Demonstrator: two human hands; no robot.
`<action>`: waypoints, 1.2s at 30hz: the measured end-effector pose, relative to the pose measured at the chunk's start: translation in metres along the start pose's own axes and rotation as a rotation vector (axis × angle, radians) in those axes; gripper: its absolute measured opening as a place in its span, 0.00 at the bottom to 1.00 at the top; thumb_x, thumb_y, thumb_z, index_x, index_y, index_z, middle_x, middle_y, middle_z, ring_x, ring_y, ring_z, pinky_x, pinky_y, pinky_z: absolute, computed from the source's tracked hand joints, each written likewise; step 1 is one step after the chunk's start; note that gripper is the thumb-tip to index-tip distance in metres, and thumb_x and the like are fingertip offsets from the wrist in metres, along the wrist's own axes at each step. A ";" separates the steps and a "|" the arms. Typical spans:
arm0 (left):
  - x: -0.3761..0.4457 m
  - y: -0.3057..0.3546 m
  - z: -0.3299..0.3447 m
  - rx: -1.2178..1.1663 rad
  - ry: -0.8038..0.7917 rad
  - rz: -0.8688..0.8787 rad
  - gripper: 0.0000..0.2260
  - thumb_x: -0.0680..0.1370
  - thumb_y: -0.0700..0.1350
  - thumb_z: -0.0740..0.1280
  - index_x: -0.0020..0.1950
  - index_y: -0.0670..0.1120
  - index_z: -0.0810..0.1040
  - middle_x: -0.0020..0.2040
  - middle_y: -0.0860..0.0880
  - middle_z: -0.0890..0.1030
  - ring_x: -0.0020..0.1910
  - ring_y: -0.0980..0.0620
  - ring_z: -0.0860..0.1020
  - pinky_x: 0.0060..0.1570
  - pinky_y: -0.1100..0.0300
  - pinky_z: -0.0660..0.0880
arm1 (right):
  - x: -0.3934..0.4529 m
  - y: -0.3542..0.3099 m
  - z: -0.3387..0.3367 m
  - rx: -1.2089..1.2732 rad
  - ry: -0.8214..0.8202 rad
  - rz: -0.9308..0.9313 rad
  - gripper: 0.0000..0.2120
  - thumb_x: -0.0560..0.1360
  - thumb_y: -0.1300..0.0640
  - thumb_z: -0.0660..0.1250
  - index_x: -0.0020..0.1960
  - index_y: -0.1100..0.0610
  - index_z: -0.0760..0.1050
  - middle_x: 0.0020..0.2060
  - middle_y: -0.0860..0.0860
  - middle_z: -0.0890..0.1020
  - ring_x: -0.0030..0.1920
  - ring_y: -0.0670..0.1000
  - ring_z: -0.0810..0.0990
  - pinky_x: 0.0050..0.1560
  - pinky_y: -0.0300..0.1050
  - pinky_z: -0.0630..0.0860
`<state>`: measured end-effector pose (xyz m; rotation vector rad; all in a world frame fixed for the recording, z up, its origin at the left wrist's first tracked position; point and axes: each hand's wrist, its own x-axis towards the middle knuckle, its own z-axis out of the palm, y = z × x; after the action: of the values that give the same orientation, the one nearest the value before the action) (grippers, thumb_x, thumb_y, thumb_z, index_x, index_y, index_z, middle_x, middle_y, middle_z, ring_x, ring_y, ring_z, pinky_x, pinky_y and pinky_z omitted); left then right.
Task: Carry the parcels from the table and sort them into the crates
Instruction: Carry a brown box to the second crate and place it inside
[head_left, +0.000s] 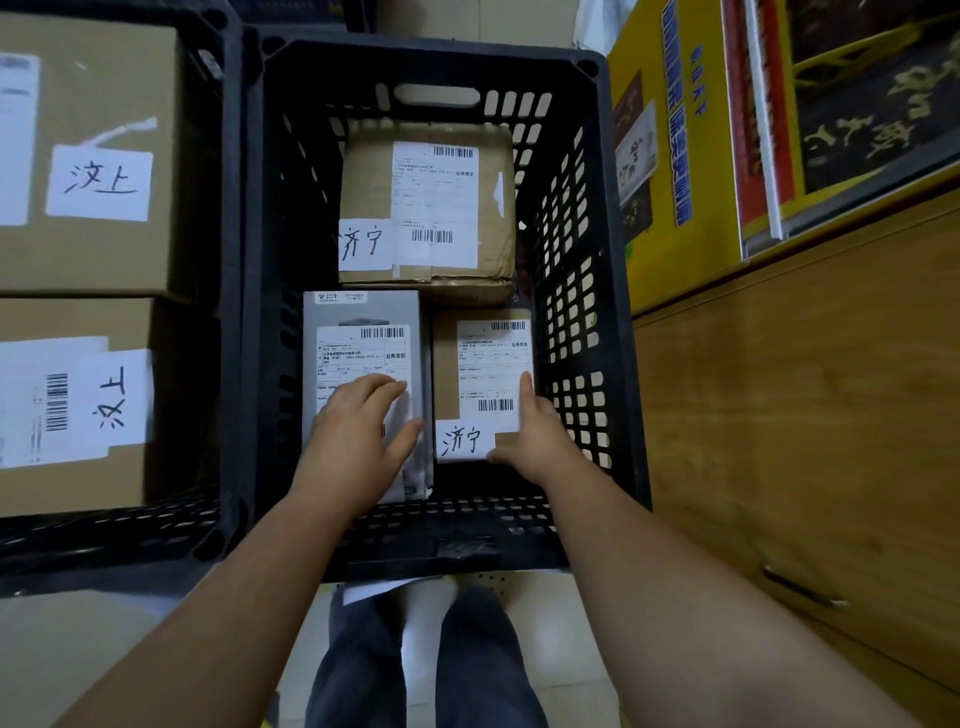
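Note:
A black slotted crate (587, 218) stands on the floor in front of me and holds three labelled parcels. A brown cardboard parcel (363, 171) lies at its far end. A grey boxed parcel (358, 317) lies near left, and my left hand (358, 441) rests flat on top of it with fingers spread. A smaller brown parcel (447, 364) with a handwritten white tag lies near right. My right hand (535, 436) touches its right edge and near corner, fingers extended, not closed around it.
A second black crate (228, 322) at the left holds two large brown cartons (104, 249) with handwritten tags. A wooden cabinet (805, 415) stands close on the right, with yellow printed boxes (675, 156) on top. My legs are below the crate's near rim.

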<state>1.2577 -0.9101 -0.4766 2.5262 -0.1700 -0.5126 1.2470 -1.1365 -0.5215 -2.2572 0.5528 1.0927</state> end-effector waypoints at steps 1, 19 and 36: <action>0.000 -0.001 0.000 -0.006 0.004 0.000 0.20 0.78 0.51 0.67 0.67 0.44 0.75 0.65 0.48 0.75 0.64 0.47 0.70 0.64 0.48 0.69 | 0.001 -0.001 0.001 -0.018 0.010 0.002 0.58 0.72 0.55 0.77 0.79 0.48 0.32 0.76 0.55 0.57 0.71 0.55 0.67 0.69 0.49 0.67; 0.001 -0.002 -0.002 -0.057 0.030 0.021 0.19 0.78 0.49 0.68 0.66 0.42 0.76 0.63 0.47 0.76 0.64 0.47 0.71 0.63 0.51 0.68 | 0.000 -0.010 -0.002 -0.252 0.096 0.017 0.50 0.74 0.51 0.72 0.81 0.46 0.39 0.76 0.56 0.56 0.68 0.57 0.68 0.59 0.50 0.74; 0.002 -0.005 -0.004 -0.076 0.046 0.024 0.18 0.78 0.50 0.67 0.66 0.43 0.76 0.63 0.48 0.76 0.64 0.48 0.70 0.65 0.51 0.68 | 0.004 -0.016 -0.002 -0.230 0.077 0.045 0.47 0.74 0.51 0.73 0.80 0.39 0.44 0.76 0.55 0.54 0.70 0.57 0.65 0.59 0.52 0.76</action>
<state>1.2613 -0.9048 -0.4773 2.4565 -0.1609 -0.4433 1.2596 -1.1267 -0.5185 -2.5048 0.5344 1.1467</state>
